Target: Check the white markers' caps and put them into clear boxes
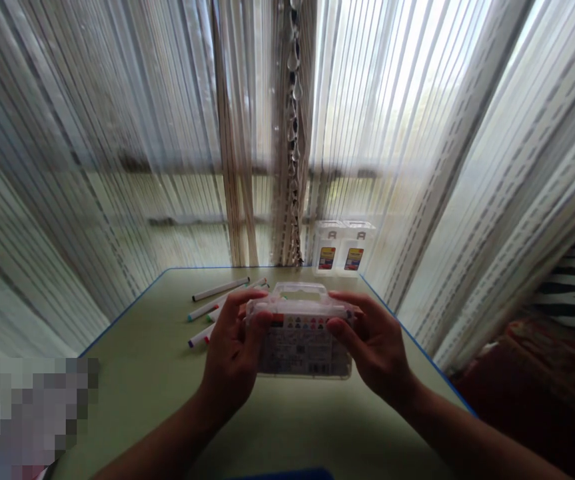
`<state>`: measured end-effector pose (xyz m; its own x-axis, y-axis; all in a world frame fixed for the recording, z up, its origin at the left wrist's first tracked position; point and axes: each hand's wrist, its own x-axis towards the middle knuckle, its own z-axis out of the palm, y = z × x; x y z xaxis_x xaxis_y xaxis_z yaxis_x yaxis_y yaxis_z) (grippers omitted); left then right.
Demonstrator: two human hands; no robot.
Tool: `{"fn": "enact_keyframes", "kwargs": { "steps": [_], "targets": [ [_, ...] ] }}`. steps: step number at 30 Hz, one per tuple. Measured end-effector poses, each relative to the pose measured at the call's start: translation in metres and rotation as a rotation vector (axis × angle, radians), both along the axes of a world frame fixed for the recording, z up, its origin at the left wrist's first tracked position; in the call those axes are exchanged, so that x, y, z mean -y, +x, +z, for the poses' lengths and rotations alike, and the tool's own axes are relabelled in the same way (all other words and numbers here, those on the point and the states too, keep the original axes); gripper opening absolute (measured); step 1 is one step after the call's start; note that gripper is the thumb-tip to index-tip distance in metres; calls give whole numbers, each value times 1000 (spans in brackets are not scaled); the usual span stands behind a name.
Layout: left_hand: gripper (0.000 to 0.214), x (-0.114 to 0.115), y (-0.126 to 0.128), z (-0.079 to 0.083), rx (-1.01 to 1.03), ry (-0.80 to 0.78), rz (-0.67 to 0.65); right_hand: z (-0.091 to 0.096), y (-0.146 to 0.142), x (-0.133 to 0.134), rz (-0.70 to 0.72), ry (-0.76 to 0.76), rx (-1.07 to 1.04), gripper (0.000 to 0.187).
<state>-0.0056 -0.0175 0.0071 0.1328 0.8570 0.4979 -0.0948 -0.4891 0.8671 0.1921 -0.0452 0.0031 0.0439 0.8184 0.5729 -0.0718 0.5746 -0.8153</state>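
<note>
A clear plastic marker case (297, 353) with a top carry handle is held up over the table, its printed label facing me. My left hand (234, 347) grips the case's left end, thumb on the front and fingers over the top. At the right end my right hand (377, 340) closes on it the same way. Several white markers (220, 289) with differently coloured ends lie loose on the table behind my left hand, which partly hides them. Whether anything is inside the case is hard to tell.
The pale green table (147, 373) has a blue edge. Two clear cases (340, 250) with coloured labels stand at its far right corner. Sheer striped curtains (167, 133) hang beyond. A blue object (287, 474) shows at the bottom edge. Zebra-striped fabric (572, 287) is at right.
</note>
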Motion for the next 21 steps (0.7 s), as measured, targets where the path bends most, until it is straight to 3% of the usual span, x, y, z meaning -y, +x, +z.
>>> {"fn": "enact_keyframes", "kwargs": {
  "steps": [6, 17, 21],
  "targets": [
    [24, 3, 1, 1, 17, -32, 19, 3, -1, 4, -61, -15, 16, 23],
    [23, 6, 3, 3, 32, -84, 28, 0, -1, 6, -36, -22, 6, 18],
    [24, 3, 2, -1, 29, -20, 23, 3, 0, 1, -25, -31, -22, 37]
  ]
}}
